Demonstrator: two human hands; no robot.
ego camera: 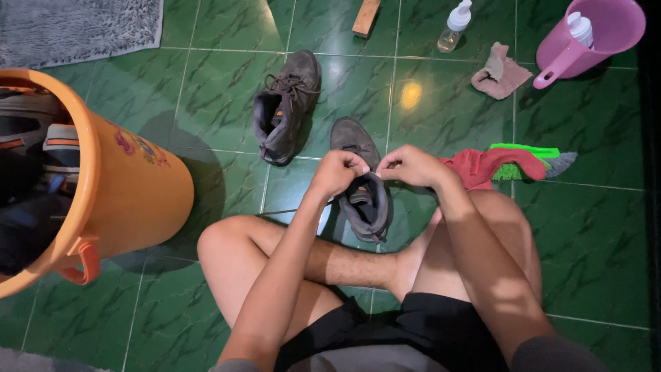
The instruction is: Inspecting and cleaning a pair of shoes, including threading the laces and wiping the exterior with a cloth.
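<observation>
I see both hands closed on the nearer grey shoe, which stands on the green tiled floor just ahead of the crossed legs, toe pointing away from me; the left hand is pinched shut at the left side of the shoe's opening, the right hand likewise at the right side, the two knuckles nearly meeting over the tongue; whether they pinch the collar itself or a lace I cannot tell, as the fingers hide it.

I judge the shoe to be of middling weight, the upper soft and apt to fold under a pinch, the sole stiff; its surface looks dull and cloth-like, so I would not expect it to slip; the firmest holds seem to be the padded collar, the heel and the sole edge, since the tongue would simply bend.

The second shoe, laced, lies on its side near, up and to the left; a red cloth with a green brush lies just right of the right hand; further off are a pink rag, a clear spray bottle, a pink jug and a wooden block; an orange bucket holding dark shoes stands at my left, and a grey mat lies in the far corner.
</observation>
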